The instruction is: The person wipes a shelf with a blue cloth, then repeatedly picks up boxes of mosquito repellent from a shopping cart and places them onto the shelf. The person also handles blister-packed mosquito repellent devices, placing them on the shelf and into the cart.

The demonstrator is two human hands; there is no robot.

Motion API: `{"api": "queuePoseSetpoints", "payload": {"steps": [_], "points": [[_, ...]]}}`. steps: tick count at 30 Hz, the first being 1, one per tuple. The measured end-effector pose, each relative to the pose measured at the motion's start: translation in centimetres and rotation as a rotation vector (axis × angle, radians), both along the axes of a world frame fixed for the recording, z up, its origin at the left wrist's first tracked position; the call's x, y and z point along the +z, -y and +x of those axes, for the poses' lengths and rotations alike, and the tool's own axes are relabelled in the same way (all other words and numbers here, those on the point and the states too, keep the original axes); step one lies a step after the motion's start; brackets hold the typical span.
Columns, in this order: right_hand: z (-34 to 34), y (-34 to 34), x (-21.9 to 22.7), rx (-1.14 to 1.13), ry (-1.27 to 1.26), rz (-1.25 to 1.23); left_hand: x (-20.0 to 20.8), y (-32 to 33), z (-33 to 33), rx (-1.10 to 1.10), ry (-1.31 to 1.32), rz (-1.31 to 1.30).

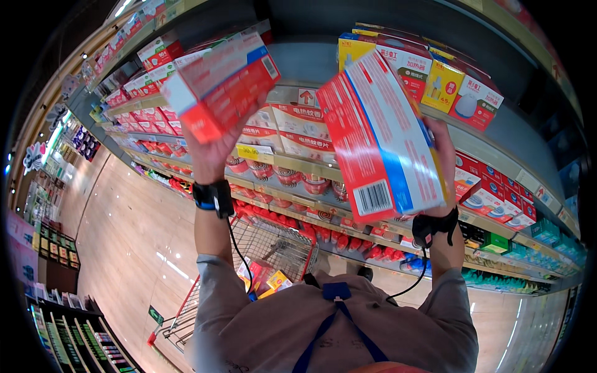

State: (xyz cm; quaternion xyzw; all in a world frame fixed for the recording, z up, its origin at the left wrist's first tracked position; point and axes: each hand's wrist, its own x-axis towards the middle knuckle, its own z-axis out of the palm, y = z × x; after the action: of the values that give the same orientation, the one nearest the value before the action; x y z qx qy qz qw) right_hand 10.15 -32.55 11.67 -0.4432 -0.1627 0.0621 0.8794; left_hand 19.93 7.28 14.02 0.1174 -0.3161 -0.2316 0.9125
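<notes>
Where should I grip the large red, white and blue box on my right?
Probably midway along the long right side of the large box, coming from the right: it's elongated, its top leans left, and your right hand holds it from that side.

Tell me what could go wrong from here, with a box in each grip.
The right box may tip or slip, since the right grip shows only along one side of it. The left box could drop too, as only the left grip appears to support it. The cord from the left wristband hangs in a curve and might snag, perhaps on the cart.
</notes>
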Motion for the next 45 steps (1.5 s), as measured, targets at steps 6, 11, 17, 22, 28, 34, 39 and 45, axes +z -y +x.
{"api": "queuePoseSetpoints", "payload": {"steps": [6,11,17,22,28,34,39,45], "points": [[0.8,-6.3,4.5,-0.295,0.594,-0.372,5.3,0.6,5.9,0.341,0.146,0.214],[2.8,-8.8,5.6,0.059,0.033,-0.08,4.5,1.2,12.0,0.579,0.135,0.41],[2.9,-8.5,5.1,0.094,-0.112,0.039,3.5,3.1,14.3,0.774,0.063,0.635],[3.6,-7.6,4.9,0.074,-0.127,0.167,3.4,2.5,15.7,0.703,0.034,0.699],[2.2,-9.1,4.1,-0.175,0.037,0.013,4.2,3.8,15.2,0.779,0.078,0.757],[0.3,-9.5,4.4,-0.183,-0.067,-0.032,4.0,6.5,15.5,1.043,0.058,1.059],[0.4,-7.4,3.2,0.022,-0.149,-0.002,1.7,3.8,21.4,1.438,0.652,1.863],[-2.0,-3.9,1.3,-0.073,-0.156,-0.148,2.4,6.0,17.4,1.774,0.732,1.626]]}}
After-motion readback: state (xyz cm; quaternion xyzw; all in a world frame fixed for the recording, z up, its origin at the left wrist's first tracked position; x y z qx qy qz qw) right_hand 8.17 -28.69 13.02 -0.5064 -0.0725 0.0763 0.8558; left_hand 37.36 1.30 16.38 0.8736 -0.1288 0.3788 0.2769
